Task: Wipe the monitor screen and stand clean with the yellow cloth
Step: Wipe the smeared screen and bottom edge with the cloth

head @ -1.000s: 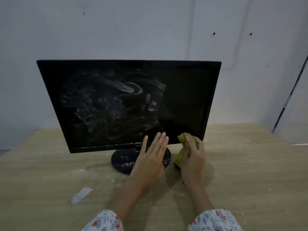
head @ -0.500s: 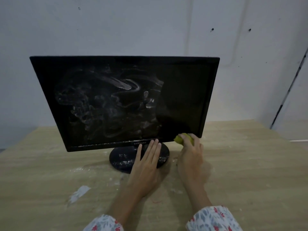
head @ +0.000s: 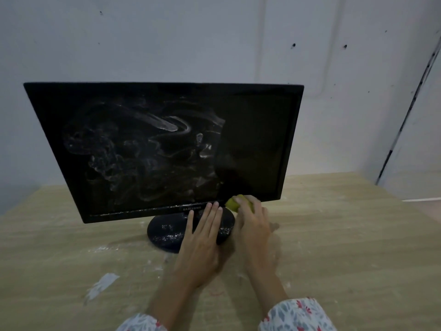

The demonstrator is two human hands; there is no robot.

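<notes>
A black monitor [head: 167,144] stands on a wooden table [head: 346,235]. White smears cover the left and middle of its screen, while the right part looks dark and clean. Its round black stand [head: 167,232] is speckled with white dust. My right hand [head: 253,223] grips a bunched yellow cloth [head: 233,203] against the lower bezel, just right of the brand label. My left hand [head: 202,237] lies flat with straight fingers on the right side of the stand, fingertips reaching the bezel.
A grey-white wall rises close behind the monitor. White dust and a pale smear [head: 102,284] mark the tabletop at front left. The table's right edge meets a pale floor and a dark vertical strip [head: 405,115].
The right hand with the cloth has moved left along the lower bezel. The left hand has stayed flat on the stand. The camera has shifted a little, so the monitor sits further left.
</notes>
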